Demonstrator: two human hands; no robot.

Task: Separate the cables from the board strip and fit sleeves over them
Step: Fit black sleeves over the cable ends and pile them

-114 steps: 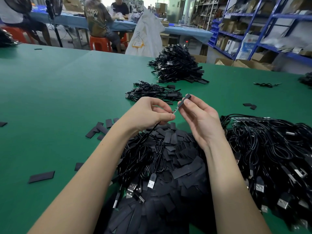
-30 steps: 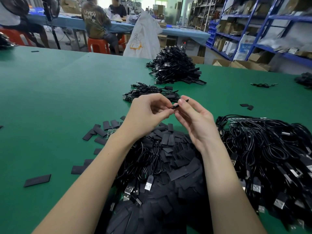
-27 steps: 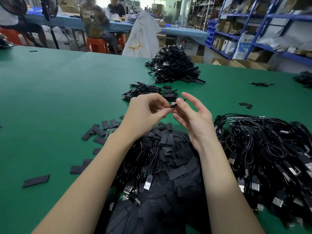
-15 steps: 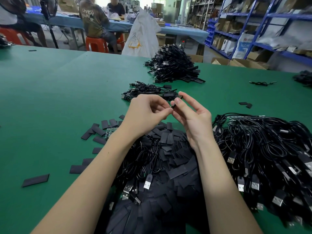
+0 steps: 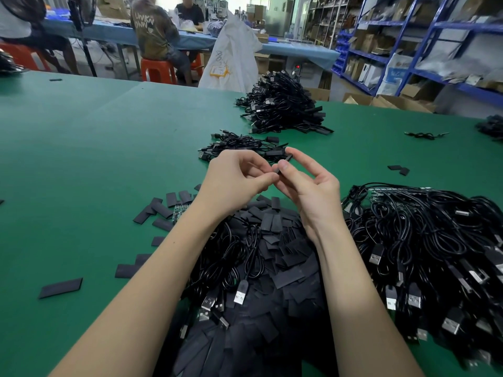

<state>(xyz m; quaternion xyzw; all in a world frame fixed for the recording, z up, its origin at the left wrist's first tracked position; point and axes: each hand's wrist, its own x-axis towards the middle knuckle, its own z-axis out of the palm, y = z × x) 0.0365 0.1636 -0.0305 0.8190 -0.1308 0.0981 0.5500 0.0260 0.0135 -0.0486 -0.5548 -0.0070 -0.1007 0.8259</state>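
While both arms reach out over the middle of the green table (image 5: 81, 148), the two hands meet in the air above a heap of flat black sleeves (image 5: 275, 257). The left hand (image 5: 236, 180) has its fingers curled in, and its thumb and first finger pinch the near end of a small black sleeve (image 5: 284, 162). The right hand (image 5: 310, 183) pinches the same small sleeve from the other side with its thumb and first finger (its other fingers are spread a little and bent). The small sleeve points up and away toward the far edge of the table. I cannot tell if a cable end is inside it, for the fingers hide that part.

Under the wrists, near the front edge, a few black cables (image 5: 228, 262) with silver plugs lie on top of the heap. A much bigger tangle of black cables (image 5: 435, 246) fills the right side of the table, close to the right arm. Loose sleeve pieces (image 5: 160, 210) lie scattered on the left side, and a small green board strip (image 5: 180, 210) peeks out among them, just beside the left wrist.

Past the hands sits a small bunch of cables (image 5: 239, 145), and farther off, near the far edge, a tall pile of cables (image 5: 283, 107). Behind the table stand a white bag (image 5: 234, 55), people on orange stools (image 5: 156, 69) and blue shelves (image 5: 408, 36).
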